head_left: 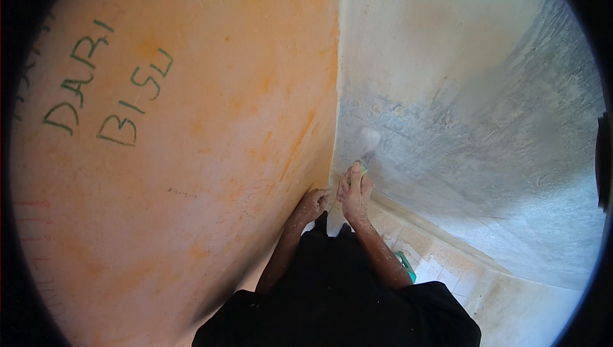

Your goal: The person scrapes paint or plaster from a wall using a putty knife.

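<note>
My right hand (355,192) is closed around the handle of a putty knife (366,158), with a bit of green showing beside the fingers. Its blade points up and away, against the grey-white wall (460,117) close to the corner. A pale white smear (370,135) lies at the blade's end. Lower and to the left, my left hand (315,204) is curled beside the orange wall (211,123), near the corner. Whatever its fingers may hold is hidden. Pale dust or plaster covers both hands and forearms.
The two walls meet in an upright corner (336,91) straight ahead. Green handwriting (118,91) marks the orange wall. Below the right forearm are a green object (405,266), partly hidden, and a tiled floor (440,270). A dark edge (603,162) stands at the far right.
</note>
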Motion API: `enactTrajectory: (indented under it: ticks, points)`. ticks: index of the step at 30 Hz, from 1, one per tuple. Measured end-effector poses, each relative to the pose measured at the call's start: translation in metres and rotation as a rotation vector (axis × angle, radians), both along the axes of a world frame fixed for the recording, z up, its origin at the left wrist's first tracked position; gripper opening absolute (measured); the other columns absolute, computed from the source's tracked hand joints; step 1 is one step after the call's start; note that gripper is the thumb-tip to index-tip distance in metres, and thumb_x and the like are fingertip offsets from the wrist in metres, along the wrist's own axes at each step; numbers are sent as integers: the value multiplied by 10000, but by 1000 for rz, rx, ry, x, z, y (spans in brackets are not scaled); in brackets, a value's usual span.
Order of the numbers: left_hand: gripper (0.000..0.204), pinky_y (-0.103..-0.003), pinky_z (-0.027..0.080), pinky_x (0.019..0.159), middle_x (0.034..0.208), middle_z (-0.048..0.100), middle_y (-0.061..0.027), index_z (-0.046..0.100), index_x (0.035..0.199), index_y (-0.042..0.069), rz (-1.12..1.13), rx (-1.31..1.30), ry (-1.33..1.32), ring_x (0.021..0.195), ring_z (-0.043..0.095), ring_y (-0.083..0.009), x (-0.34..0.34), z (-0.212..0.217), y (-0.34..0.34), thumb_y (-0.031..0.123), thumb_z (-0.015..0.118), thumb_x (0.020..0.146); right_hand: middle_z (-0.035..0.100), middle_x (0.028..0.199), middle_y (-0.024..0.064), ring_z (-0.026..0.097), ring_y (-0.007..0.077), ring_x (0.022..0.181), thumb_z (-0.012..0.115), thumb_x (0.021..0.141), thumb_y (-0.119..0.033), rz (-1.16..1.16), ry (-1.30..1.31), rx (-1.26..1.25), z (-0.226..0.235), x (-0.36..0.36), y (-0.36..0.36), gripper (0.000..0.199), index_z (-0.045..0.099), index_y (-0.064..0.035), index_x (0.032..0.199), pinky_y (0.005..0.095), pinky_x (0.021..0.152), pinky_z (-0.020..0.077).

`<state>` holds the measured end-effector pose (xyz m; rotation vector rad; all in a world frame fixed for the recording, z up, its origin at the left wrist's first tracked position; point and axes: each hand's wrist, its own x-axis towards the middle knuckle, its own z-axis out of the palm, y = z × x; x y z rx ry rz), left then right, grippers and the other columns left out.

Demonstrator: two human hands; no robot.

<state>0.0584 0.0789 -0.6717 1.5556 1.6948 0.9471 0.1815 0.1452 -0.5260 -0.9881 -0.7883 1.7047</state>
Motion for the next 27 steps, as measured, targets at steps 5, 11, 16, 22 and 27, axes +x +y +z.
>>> enactTrajectory:
  ticks: [5,11,16,22,27]
  points:
    - [225,-420,486,857,992,649,-250,644,1054,-24,-6,-65,-70,939,629,-385,0,-1,3,123,559,906,343,570,-57,301,46,440,469,990,-420,-1,-54,-5,6,4,-2,343,431,-123,821,225,373,210]
    - [237,-421,487,854,974,654,-247,641,1054,-23,-1,-145,-84,936,630,-385,0,20,3,148,551,917,346,582,-65,306,42,450,465,995,-399,-18,-57,112,25,2,7,329,439,-128,811,220,389,223]
    - [254,-405,493,836,992,650,-249,634,1075,-23,28,-42,-48,934,634,-380,-2,10,-1,163,547,925,368,591,-59,327,42,466,449,1002,-392,-7,-189,19,13,8,1,335,437,-122,803,215,401,245]
    - [277,-401,493,835,1001,650,-249,629,1083,-34,24,-56,-41,938,634,-378,2,15,-6,182,545,931,367,583,-52,317,48,453,447,1001,-397,-57,-233,138,11,15,0,349,435,-109,805,226,394,259]
    - [285,-407,487,846,1001,648,-253,631,1073,-37,35,-47,-129,949,630,-375,1,17,-7,196,548,931,361,588,-51,315,54,447,440,1002,-403,-48,-165,132,34,18,5,348,424,-111,814,227,394,262]
